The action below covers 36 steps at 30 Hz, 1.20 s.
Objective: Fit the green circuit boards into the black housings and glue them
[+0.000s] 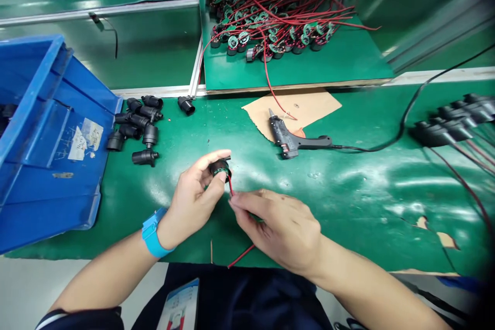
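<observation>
My left hand (201, 185) is closed around a black plastic housing (218, 165), its thumb pressed on a small green circuit board at the open end. From that end runs a red wire (231, 183), pinched between the thumb and forefinger of my right hand (276, 224). The wire's tail shows below my right hand, near the bench's front edge. Just ahead of both hands, a black glue gun (284, 136) lies on a piece of brown cardboard (320, 105), its nozzle pointing away. Fingers hide much of the housing.
Several black housings (143, 121) lie beside a blue bin (85, 165) on the left. On a raised green board (301, 72) sits a pile of small motors (266, 36) with red wires. More black wired parts (452, 121) are at the right. The glue gun's cord (406, 118) runs rightward.
</observation>
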### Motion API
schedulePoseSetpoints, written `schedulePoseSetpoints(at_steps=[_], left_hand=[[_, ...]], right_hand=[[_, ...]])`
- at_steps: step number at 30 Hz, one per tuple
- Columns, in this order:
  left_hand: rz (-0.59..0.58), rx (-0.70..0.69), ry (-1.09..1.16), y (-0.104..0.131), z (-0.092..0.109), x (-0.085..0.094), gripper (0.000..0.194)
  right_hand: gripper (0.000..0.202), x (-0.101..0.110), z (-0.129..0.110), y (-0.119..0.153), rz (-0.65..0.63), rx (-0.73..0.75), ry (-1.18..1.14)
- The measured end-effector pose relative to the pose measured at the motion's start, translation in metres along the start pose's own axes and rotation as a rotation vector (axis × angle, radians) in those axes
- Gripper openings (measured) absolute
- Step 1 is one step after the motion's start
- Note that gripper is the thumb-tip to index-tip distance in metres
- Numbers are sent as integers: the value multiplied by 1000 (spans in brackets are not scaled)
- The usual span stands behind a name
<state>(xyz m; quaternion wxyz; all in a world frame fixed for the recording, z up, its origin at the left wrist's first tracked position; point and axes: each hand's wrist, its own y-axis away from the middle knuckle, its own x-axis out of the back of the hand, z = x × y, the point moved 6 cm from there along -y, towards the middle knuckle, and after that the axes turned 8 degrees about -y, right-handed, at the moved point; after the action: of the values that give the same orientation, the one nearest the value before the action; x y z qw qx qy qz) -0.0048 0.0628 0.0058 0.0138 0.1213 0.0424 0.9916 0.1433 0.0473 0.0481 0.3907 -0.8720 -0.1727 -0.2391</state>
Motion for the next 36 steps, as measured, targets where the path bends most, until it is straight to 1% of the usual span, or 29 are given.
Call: schedulePoseSetpoints(at_steps=[3,7,9,11,13,15,17,18,20,21,22,23,24,25,27,28,30,32,34,36], left_hand=[[-7,29,79,-1,-3,2,47],[0,137,226,-4,-8,6,67],[-9,201,281,-5,-11,6,71],[-16,230,317,-4,-11,5,74],[-9,211,323,-3,-10,2,75],[1,170,303,1,-8,-4,77],[-19,122,254,6,-7,-12,77],[-55,92,220,8,-6,-16,78],[-177,12,103,10,-4,-22,80],[-225,-55,4,9,-2,-21,79],[-251,-134,-132,5,1,-15,77],[-212,-236,-302,-1,5,-4,70],[-106,-360,-510,-10,11,11,62],[7,-436,-727,-22,15,27,54],[177,-526,-1055,-51,19,55,49],[204,-518,-1180,-67,18,65,50],[249,-499,-1327,-96,16,81,46],[164,-469,-1413,-117,10,86,43],[75,-420,-1421,-130,4,88,41],[55,-363,-1366,-137,0,89,38]], right_hand=[[30,-4,1,1,-19,-25,-21],[34,12,10,-9,11,-147,-47],[37,21,11,-15,-2,-151,-3],[36,25,9,-19,-33,-110,102],[38,22,4,-20,-75,-55,264],[39,13,-4,-20,-114,7,440],[31,5,-13,-19,-129,94,564],[27,4,-17,-18,-128,137,595],[25,9,-19,-13,-123,173,614],[24,16,-15,-9,-120,147,600],[23,26,-7,-3,-109,90,571],[23,40,5,4,-89,13,529],[22,56,19,14,-53,-74,488],[20,76,37,26,2,-181,455],[20,121,74,57,166,-379,479],[23,146,95,76,269,-507,527],[27,185,128,103,376,-597,592],[30,214,155,118,434,-621,624],[32,233,173,118,463,-609,638],[31,241,181,104,465,-570,643]])
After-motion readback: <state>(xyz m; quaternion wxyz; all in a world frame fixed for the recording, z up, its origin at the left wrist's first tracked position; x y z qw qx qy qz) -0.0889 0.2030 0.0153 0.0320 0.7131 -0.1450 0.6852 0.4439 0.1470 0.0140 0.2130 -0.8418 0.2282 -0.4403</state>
